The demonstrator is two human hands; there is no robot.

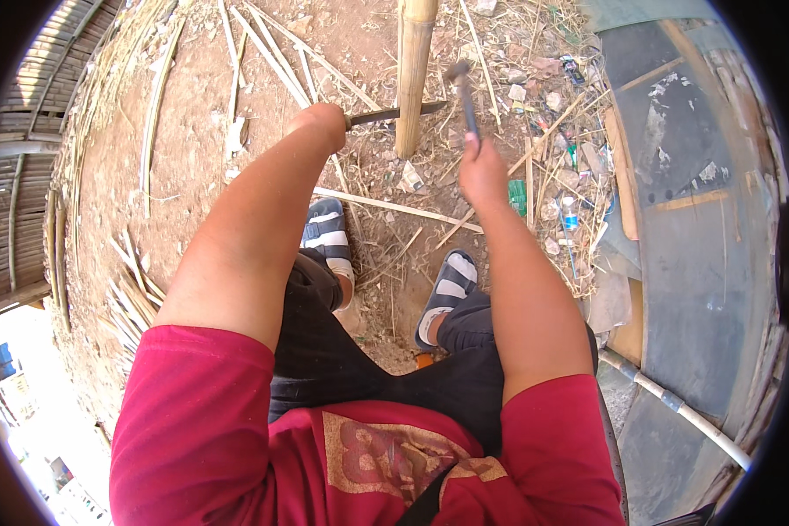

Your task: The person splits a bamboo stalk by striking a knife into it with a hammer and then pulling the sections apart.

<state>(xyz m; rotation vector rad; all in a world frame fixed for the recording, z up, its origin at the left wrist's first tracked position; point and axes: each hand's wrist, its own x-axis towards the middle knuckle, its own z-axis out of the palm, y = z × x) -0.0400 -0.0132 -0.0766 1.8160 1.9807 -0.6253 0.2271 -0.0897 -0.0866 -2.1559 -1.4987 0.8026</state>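
An upright bamboo pole (pixel 415 53) stands in front of me, its lower end near the ground beyond my feet. My left hand (pixel 323 124) is closed round the handle of a long knife (pixel 379 116). The dark blade lies across the pole, and its tip shows past the pole's right side; how deep it sits in the bamboo I cannot tell. My right hand (pixel 483 175) grips a hammer (pixel 468 101) by its dark handle. The hammer's head is raised to the right of the pole, apart from blade and bamboo, and is slightly blurred.
Split bamboo strips (pixel 272 54) lie scattered over the dirt ground (pixel 197 114). Rubble, a green plastic piece (pixel 518 197) and a small plastic bottle (pixel 570 213) litter the right side, beside a dark panel (pixel 688 263). A woven bamboo wall (pixel 22 210) rises at the left.
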